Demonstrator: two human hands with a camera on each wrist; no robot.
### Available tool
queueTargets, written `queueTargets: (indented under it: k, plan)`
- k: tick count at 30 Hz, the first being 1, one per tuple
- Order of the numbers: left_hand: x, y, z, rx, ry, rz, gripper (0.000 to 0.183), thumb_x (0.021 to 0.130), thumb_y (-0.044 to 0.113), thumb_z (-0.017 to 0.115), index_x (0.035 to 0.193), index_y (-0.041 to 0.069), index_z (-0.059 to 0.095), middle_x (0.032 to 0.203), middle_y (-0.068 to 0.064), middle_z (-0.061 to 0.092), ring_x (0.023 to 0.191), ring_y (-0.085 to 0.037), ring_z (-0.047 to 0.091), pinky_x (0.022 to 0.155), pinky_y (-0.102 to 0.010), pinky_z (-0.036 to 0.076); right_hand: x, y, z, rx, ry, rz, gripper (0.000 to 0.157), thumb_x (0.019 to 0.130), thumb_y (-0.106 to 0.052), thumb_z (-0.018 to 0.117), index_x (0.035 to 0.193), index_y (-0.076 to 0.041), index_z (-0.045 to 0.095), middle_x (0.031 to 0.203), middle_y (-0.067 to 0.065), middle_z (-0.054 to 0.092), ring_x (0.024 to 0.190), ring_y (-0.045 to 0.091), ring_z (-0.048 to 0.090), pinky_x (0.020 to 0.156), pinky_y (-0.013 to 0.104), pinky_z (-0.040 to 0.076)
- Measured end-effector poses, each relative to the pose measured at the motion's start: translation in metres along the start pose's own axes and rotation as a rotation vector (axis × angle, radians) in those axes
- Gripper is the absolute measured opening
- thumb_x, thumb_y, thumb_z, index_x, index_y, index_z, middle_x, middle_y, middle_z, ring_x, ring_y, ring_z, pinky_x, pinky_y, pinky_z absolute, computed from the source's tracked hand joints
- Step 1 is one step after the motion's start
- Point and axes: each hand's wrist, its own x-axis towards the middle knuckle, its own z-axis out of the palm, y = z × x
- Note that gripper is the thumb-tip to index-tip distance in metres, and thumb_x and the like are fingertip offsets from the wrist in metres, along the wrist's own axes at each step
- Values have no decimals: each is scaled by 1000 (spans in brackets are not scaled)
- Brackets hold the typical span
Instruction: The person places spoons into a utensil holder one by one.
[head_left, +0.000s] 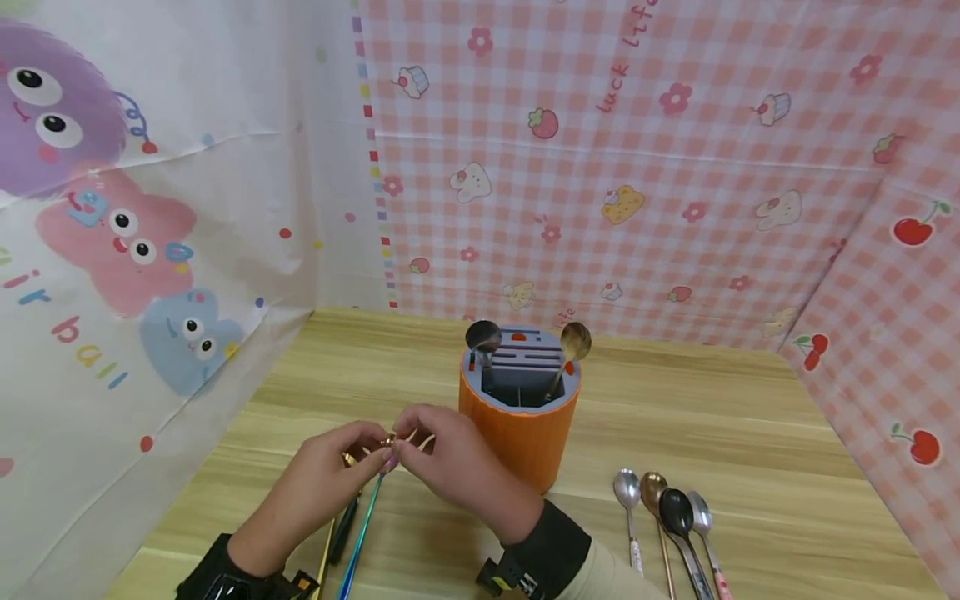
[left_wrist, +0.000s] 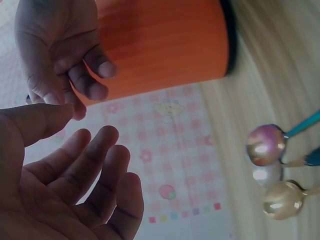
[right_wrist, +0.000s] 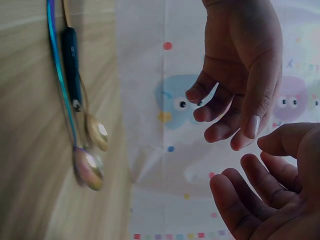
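My left hand (head_left: 315,475) and right hand (head_left: 457,467) hover with fingertips close together, left of an orange cylindrical utensil holder (head_left: 517,442). Both wrist views show loosely bent fingers and nothing held in the left hand (left_wrist: 75,185) or the right hand (right_wrist: 275,195). Below them on the table lie a spoon with an iridescent teal handle (head_left: 366,525), a dark-handled spoon (head_left: 343,533) and a gold spoon (left_wrist: 283,200). In the head view the hands partly cover these spoons' bowls. A black spoon (head_left: 483,336) and a gold-toned spoon (head_left: 576,340) stand in the holder.
On the wood-grain table (head_left: 675,400), several spoons lie side by side at the right, among them a silver spoon (head_left: 627,492) and a black-bowled spoon (head_left: 677,512). Pink checked cloth (head_left: 600,250) hangs behind, and white printed cloth (head_left: 247,208) at the left.
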Motion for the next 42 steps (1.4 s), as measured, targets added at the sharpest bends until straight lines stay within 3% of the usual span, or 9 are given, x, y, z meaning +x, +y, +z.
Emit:
queueTargets:
  k: [7, 14, 21, 30, 38, 42]
  plan:
    - [-7, -19, 6, 27, -32, -64, 15, 93, 32, 68, 102, 20, 67, 89, 5, 67, 82, -13, 59, 67, -34, 50, 1, 12, 18, 15, -74, 69, 6, 93, -17, 68, 96, -21, 67, 90, -11, 64, 80, 5, 59, 64, 21, 51]
    - [-14, -38, 16, 59, -27, -111, 15, 93, 27, 69, 101, 15, 68, 86, 3, 67, 77, -12, 58, 65, -34, 49, 2, 27, 38, 47, -130, 133, 9, 91, -16, 68, 100, -18, 66, 87, -10, 62, 79, 8, 58, 62, 22, 48]
    - [-20, -59, 24, 97, -25, -142, 18, 92, 27, 70, 99, 10, 68, 85, 3, 67, 74, -12, 58, 65, -34, 49, 2, 42, 56, 80, -155, 136, 14, 89, -11, 68, 103, -10, 66, 89, -6, 65, 77, 5, 57, 67, 21, 48]
    - [-27, -76, 34, 71, -62, -216, 7, 89, 18, 72, 91, 14, 67, 78, 5, 64, 68, -10, 55, 59, -31, 46, -3, 53, 72, 112, -230, 207, 20, 86, -11, 67, 105, -9, 66, 84, -7, 64, 72, 4, 56, 61, 20, 45]
    - [-31, -82, 36, 31, -81, -157, 8, 87, 14, 73, 88, 13, 65, 74, 4, 61, 60, -10, 49, 54, -27, 43, -3, 54, 80, 57, -235, 246, 21, 84, -12, 73, 103, -10, 65, 77, -8, 61, 65, 2, 52, 56, 20, 42]
    - [-33, -83, 37, 32, -131, -111, 8, 87, 11, 72, 89, 13, 64, 74, 4, 58, 58, -9, 49, 52, -26, 44, -1, 56, 84, 16, -251, 245, 22, 84, -10, 72, 104, -11, 65, 74, -9, 60, 62, 2, 50, 55, 19, 41]
